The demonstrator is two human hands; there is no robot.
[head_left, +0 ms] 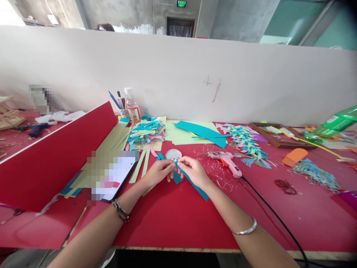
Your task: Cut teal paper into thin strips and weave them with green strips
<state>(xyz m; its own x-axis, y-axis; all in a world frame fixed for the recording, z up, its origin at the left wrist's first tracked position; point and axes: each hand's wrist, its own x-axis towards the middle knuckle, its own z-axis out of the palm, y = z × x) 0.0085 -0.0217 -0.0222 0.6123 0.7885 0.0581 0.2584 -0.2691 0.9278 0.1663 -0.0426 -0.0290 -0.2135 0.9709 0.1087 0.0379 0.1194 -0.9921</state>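
Between my two hands is a teal paper strip [197, 188], its long end slanting down to the right. My left hand [160, 172] pinches the strip near its upper end, fingertips almost meeting those of my right hand [193, 170], which also pinches it. More teal strip pieces [177, 177] show beneath my fingers. Just beyond my fingertips lies a round white lid-like disc [173, 153] with small dark specks. A pink glue gun [227, 160] rests to the right of my right hand. Pale green strips [144, 163] lie left of my left hand.
A phone [118, 178] lies at left beside a red upright board [64, 156]. Behind are a pile of cut strips [146, 132], a bottle [133, 106] and teal sheets [200, 133]. A woven paper braid [245, 139] lies at right. The black cord [275, 212] runs to the front edge.
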